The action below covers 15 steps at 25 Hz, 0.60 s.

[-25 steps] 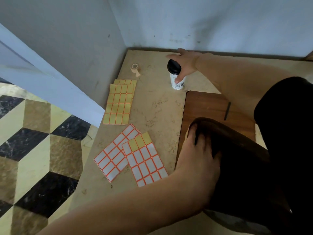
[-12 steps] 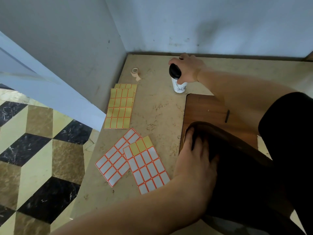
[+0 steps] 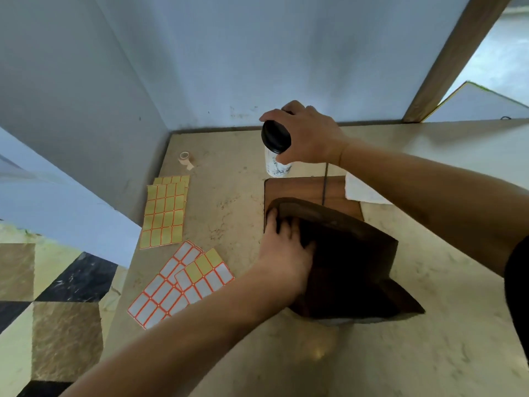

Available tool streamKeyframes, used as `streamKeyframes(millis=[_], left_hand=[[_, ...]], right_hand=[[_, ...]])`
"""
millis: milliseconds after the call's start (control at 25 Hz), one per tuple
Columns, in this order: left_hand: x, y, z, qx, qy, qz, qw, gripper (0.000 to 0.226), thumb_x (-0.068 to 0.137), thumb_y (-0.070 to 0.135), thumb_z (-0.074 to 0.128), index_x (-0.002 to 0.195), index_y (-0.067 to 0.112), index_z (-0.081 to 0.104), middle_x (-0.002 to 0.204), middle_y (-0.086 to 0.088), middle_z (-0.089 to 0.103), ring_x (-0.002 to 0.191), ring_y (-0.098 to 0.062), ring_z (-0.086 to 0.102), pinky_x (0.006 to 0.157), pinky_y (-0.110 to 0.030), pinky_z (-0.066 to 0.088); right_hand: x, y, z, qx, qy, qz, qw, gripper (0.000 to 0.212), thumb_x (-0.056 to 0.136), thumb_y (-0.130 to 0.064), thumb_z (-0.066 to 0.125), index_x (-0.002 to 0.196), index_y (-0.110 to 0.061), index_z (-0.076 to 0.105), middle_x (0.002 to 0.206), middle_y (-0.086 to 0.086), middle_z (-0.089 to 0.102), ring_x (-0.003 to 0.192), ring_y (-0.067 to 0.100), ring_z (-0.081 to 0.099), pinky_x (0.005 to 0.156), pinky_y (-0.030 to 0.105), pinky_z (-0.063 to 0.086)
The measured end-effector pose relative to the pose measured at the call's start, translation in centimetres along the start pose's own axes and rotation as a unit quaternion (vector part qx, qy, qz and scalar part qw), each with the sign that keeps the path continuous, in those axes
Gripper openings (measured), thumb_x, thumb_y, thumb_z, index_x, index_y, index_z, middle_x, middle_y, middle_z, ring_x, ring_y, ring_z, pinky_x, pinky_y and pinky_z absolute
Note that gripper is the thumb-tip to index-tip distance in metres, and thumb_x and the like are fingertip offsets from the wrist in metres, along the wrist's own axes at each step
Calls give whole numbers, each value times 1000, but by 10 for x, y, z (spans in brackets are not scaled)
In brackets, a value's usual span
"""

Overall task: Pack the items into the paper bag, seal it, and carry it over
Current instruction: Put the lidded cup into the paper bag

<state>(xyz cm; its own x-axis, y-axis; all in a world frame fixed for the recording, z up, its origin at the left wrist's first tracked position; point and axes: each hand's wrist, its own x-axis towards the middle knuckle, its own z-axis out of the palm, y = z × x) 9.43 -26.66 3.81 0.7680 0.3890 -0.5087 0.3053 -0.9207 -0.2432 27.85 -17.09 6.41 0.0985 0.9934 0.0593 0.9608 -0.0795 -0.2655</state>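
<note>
A dark brown paper bag [image 3: 349,262] stands open on the marble table. My left hand [image 3: 283,250] grips the bag's near-left rim, with its fingers curled inside the opening. A white paper cup with a black lid [image 3: 275,150] is held just above the table behind the bag, tilted a little, with my right hand [image 3: 309,133] shut around its upper part. A small roll of beige tape [image 3: 185,159] lies on the table to the left of the cup.
A wooden board [image 3: 297,190] lies under the bag's far side, a white napkin [image 3: 363,193] at its right. Yellow label sheets [image 3: 166,212] and white label sheets [image 3: 177,285] lie at the table's left edge. Walls close the back and left; patterned floor is below left.
My right hand closed around the cup and lifted it off the table toward the bag. My left hand stayed on the bag's rim. The camera view tilted upward.
</note>
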Motion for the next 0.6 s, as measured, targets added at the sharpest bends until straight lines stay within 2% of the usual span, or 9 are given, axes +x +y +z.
streamKeyframes(millis=[320,600], left_hand=[[7,11,-11,30,-4,-31,999,83,83,54,63,151,29,21,158,-18,17,145,-40,8,113,-63,-4],[11,15,-15,54,-23,-52,997,77,86,52,59,150,29,24,156,-18,22,144,-39,13,113,-65,-3]], right_hand=[[-144,-11,-87,-24,59,22,998,79,65,-53,69,134,-47,32,133,-1,45,112,24,48,79,36,48],[-214,-33,-118,-49,78,14,996,79,64,-63,62,134,-50,29,130,-7,45,110,18,48,76,33,51]])
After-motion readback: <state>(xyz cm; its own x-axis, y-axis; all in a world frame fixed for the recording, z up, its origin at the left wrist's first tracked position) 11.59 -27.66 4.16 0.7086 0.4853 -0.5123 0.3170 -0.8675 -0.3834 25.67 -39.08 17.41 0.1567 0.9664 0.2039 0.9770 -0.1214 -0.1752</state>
